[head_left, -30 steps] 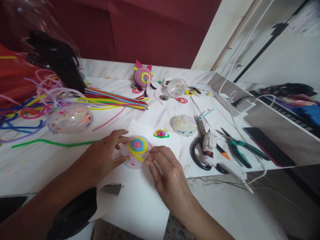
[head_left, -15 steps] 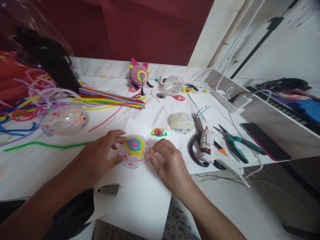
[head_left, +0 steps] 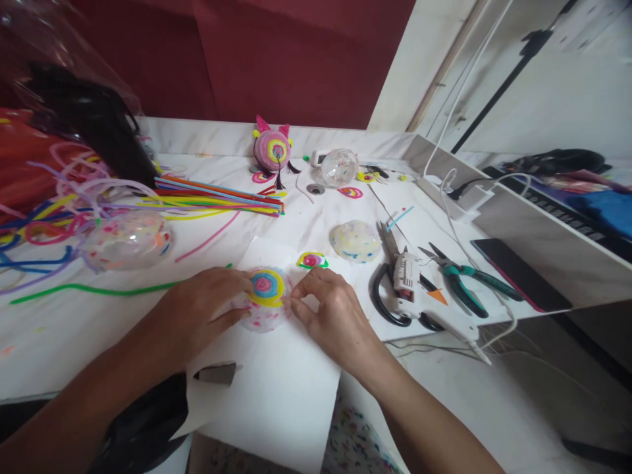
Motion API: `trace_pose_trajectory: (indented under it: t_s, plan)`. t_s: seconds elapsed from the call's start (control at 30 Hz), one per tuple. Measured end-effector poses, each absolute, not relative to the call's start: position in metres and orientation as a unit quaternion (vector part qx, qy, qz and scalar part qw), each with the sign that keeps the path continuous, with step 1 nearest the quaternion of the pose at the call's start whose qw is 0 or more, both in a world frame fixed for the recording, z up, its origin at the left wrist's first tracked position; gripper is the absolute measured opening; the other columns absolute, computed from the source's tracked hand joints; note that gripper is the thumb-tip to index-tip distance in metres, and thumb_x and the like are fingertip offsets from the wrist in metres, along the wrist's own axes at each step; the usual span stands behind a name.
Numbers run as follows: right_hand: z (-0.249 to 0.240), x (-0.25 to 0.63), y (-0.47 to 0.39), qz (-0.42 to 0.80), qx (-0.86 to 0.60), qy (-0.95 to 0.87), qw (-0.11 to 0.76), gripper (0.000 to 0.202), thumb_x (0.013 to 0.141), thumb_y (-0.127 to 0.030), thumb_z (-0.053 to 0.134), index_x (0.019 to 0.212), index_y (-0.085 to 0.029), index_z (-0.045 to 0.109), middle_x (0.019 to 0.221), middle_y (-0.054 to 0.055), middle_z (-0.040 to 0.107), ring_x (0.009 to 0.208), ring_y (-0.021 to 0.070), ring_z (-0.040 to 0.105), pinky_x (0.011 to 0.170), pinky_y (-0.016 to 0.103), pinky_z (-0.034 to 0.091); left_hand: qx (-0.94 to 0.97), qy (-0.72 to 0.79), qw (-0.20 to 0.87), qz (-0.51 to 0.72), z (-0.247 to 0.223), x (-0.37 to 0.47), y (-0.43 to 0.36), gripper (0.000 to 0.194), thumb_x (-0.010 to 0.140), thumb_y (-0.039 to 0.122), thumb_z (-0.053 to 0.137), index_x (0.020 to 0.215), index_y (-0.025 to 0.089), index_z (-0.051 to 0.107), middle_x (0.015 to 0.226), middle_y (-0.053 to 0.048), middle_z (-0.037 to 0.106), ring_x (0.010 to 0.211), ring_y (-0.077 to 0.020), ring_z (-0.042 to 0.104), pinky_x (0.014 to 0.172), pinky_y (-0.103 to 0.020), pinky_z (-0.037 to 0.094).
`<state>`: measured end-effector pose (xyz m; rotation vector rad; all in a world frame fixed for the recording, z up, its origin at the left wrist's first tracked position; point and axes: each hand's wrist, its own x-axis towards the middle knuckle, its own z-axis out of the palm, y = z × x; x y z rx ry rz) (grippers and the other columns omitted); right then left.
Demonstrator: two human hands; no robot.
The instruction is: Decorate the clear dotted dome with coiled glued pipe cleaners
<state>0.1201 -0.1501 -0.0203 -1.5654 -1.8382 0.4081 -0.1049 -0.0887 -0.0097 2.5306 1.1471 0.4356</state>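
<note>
A clear plastic dome with pink specks rests on a sheet of white paper. Coiled on its top is a disc of fuzzy pipe cleaner, pink in the centre, then blue, then yellow outside. My left hand grips the dome's left side, thumb low and fingers at the coil's edge. At the right edge, the thumb and forefinger of my right hand are pinched together; whatever is between them is too small to make out. Just beyond my right hand lies a small eye-shaped piece edged in yellow and green.
Scissors, a white glue gun and green-handled pliers lie at right, near a phone. Pipe cleaners and another speckled dome are at left. Behind stands a pink horned ball.
My left fingers have come down closer onto the coil's edge. The yellow outer ring lies tighter round the blue, while my right hand keeps its pinch at the right edge.
</note>
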Motion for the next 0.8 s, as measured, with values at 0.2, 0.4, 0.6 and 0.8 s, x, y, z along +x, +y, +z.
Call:
trace_pose_trajectory:
  t_s: [0.2, 0.4, 0.6, 0.8]
  plan:
    - [-0.013, 0.120, -0.144, 0.154, -0.626, -0.708, 0.287, 0.010, 0.079, -0.007, 0.074, 0.079, -0.016, 0.070, 0.089, 0.007, 0.070, 0.086, 0.0237, 0.064, 0.078, 0.037, 0.047, 0.857, 0.458, 0.187, 0.148, -0.010, -0.101, -0.085, 0.032, 0.082, 0.042, 0.057, 0.111, 0.031, 0.062, 0.107, -0.003, 0.075, 0.098, -0.0277, 0.071, 0.088, -0.039, 0.056]
    - [-0.009, 0.120, -0.139, 0.144, -0.620, -0.722, 0.269, 0.008, 0.079, -0.008, 0.075, 0.078, -0.016, 0.072, 0.082, 0.004, 0.067, 0.069, 0.0158, 0.057, 0.066, 0.031, 0.041, 0.861, 0.457, 0.177, 0.135, -0.002, -0.097, -0.089, 0.040, 0.078, 0.043, 0.060, 0.115, 0.029, 0.057, 0.111, -0.006, 0.074, 0.099, -0.0290, 0.072, 0.087, -0.040, 0.056]
    - [-0.008, 0.120, -0.136, 0.145, -0.616, -0.734, 0.248, 0.007, 0.081, -0.007, 0.072, 0.081, -0.014, 0.073, 0.082, 0.006, 0.069, 0.068, 0.0155, 0.057, 0.065, 0.029, 0.040, 0.860, 0.475, 0.145, 0.121, 0.002, -0.088, -0.089, 0.043, 0.084, 0.051, 0.056, 0.119, 0.027, 0.052, 0.108, -0.007, 0.076, 0.097, -0.0316, 0.072, 0.078, -0.042, 0.056]
    - [-0.005, 0.119, -0.133, 0.140, -0.609, -0.750, 0.218, 0.016, 0.090, -0.005, 0.061, 0.087, -0.014, 0.073, 0.091, 0.009, 0.073, 0.082, 0.0197, 0.064, 0.074, 0.031, 0.043, 0.866, 0.476, 0.118, 0.100, 0.006, -0.083, -0.087, 0.046, 0.089, 0.054, 0.051, 0.125, 0.026, 0.049, 0.103, -0.007, 0.078, 0.096, -0.0335, 0.073, 0.075, -0.043, 0.055]
